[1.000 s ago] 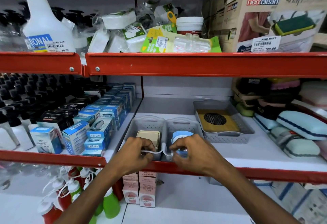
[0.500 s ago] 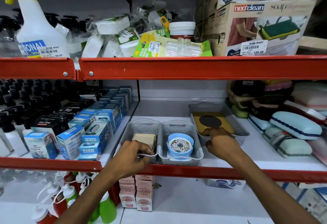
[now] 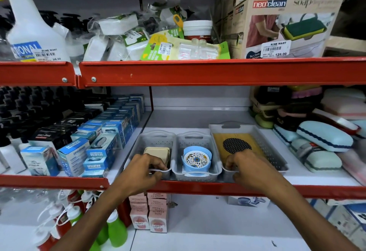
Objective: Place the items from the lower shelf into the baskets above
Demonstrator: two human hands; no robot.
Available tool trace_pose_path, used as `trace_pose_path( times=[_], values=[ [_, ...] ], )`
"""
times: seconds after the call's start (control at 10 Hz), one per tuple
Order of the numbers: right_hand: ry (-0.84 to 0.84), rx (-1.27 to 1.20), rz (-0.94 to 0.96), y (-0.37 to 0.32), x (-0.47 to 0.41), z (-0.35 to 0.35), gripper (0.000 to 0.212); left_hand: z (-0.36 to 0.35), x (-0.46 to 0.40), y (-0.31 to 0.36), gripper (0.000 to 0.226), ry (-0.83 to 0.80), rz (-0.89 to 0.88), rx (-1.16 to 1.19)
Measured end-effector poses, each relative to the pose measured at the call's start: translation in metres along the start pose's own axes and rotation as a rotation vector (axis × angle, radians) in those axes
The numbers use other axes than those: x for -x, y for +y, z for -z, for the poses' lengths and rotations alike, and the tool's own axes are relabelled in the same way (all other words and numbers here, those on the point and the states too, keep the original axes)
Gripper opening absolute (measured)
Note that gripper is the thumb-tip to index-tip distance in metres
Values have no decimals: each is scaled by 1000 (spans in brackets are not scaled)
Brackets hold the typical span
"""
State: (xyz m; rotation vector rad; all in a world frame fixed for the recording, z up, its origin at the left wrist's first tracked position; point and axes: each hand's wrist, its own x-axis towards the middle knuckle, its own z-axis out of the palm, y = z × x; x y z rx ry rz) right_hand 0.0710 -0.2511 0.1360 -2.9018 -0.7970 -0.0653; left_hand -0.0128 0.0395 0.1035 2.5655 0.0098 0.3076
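While left hand (image 3: 138,173) pinches left basket (image 3: 158,141) rim, right hand (image 3: 251,169) clamps tray (image 3: 275,151) front edge.

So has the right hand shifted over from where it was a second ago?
Yes. The right hand moved rightward, away from the middle basket holding the blue coaster set, and now grips the front rim of the wide tray.
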Motion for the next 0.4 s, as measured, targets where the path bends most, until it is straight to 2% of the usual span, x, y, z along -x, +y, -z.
trace_pose_path(
  times=[0.3, 0.4],
  values=[
    [-27, 49, 43, -2, 8, -1, 23, 2, 1, 9, 24, 8, 9, -36],
    [25, 40, 20, -5, 12, 7, 20, 7, 1, 23, 31, 108, -71, -141]
  ],
)
